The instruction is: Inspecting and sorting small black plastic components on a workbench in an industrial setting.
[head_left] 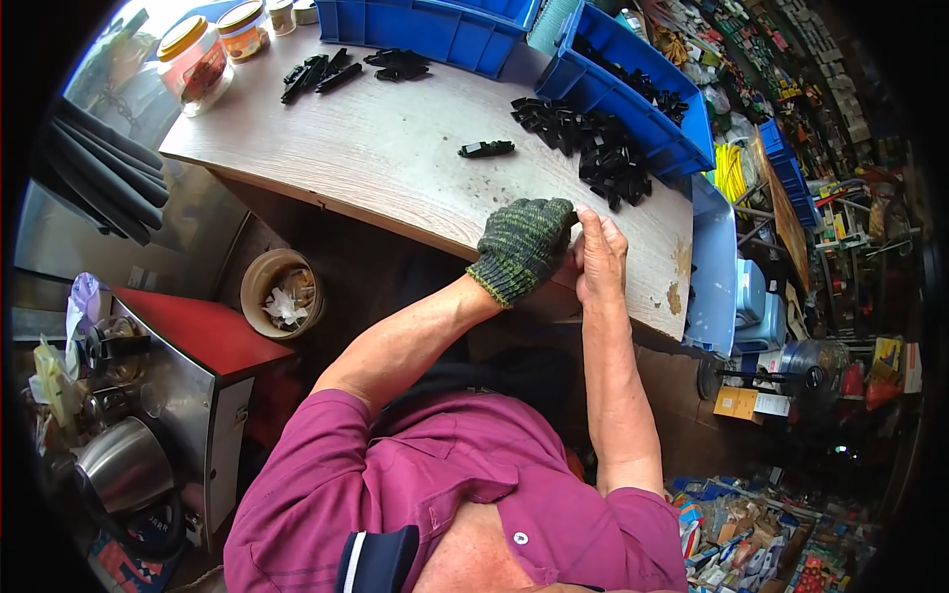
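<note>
My left hand (524,245), in a dark green knitted glove, is closed above the table's front edge. Right beside it, my bare right hand (601,259) is closed too, thumb up, its fingers curled toward the glove. A small dark bit shows between the two hands, but what they grip is mostly hidden. Just beyond the glove, a single black plastic part (486,149) lies on the wooden table (395,168). Farther right is a loose heap of similar black parts (613,163). Two small groups of black pieces, one group (318,74) and another group (397,64), lie at the far left.
A blue crate (425,40) stands at the back, and a second blue crate (643,128) with black parts at the right. Jars (193,64) line the far left corner. Below the table's left edge are a waste bin (259,296) and a red-topped cabinet (188,331) with a kettle (127,472).
</note>
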The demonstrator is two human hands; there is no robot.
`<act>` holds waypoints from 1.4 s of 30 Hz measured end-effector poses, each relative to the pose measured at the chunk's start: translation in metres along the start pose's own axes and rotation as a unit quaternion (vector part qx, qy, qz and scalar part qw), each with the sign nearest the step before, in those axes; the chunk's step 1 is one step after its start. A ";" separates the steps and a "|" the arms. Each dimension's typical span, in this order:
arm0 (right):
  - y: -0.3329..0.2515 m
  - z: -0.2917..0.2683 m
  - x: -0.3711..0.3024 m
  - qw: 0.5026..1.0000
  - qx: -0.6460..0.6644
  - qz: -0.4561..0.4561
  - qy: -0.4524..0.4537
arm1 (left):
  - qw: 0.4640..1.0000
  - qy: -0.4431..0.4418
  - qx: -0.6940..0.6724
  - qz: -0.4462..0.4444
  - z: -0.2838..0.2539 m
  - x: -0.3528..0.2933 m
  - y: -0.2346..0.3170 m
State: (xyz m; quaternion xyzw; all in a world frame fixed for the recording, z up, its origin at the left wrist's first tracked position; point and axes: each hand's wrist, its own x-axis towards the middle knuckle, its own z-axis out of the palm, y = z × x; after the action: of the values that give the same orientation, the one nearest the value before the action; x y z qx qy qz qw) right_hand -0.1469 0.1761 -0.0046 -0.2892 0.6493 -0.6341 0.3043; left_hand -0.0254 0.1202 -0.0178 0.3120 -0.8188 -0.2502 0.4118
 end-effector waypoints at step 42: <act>0.008 0.010 -0.022 0.993 -0.011 -0.096 0.071 | 0.958 -0.043 -0.259 -0.116 -0.003 -0.004 0.011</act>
State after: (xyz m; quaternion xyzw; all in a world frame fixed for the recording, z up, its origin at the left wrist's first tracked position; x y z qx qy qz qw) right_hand -0.1253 0.1868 -0.0121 -0.3085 0.6454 -0.6720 0.1918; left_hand -0.0241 0.1300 -0.0107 0.2764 -0.7011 -0.5127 0.4113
